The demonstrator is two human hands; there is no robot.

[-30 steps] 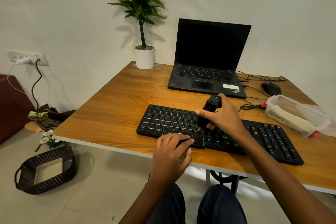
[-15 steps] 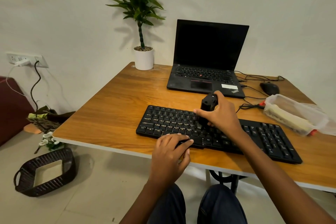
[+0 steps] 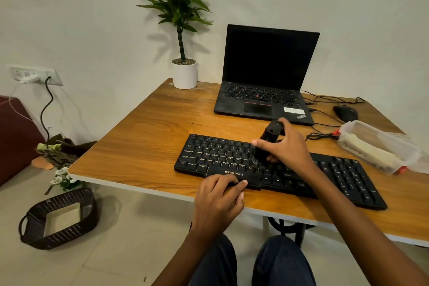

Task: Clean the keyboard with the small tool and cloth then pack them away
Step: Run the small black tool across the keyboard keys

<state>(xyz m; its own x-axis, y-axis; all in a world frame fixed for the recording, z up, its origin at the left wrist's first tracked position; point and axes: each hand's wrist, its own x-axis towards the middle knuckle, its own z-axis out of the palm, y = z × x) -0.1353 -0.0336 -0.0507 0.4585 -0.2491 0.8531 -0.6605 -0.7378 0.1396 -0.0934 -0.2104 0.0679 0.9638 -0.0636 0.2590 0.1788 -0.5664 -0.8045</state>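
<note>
A black keyboard (image 3: 209,155) with a white ZEBRONICS mark on its front edge lies across the near part of the brown wood-grain tabletop (image 3: 144,146), its right end angled toward the near edge. The right hand (image 3: 290,148) holds a small black blocky tool (image 3: 270,133) over the middle of the keyboard, fingers and thumb wrapped round its body and the forefinger stretched out to the left along it. The tool is tilted, its top leaning away and to the right and its lower end down among the middle key rows; whether it touches the keys cannot be told. The left hand (image 3: 218,199) grips the keyboard's front edge at the space bar, fingers curled over the top and the thumb beneath. Behind the keyboard an open black laptop (image 3: 267,76) with a dark screen stands on the tabletop, with a black computer mouse (image 3: 346,112) and thin black cables to its right. A clear plastic lidded box (image 3: 376,146) with something pale inside sits just beside the keyboard's right end. A green plant in a white round pot (image 3: 184,74) stands at the far left corner, and a dark woven basket (image 3: 76,230) sits on the floor at left.
</note>
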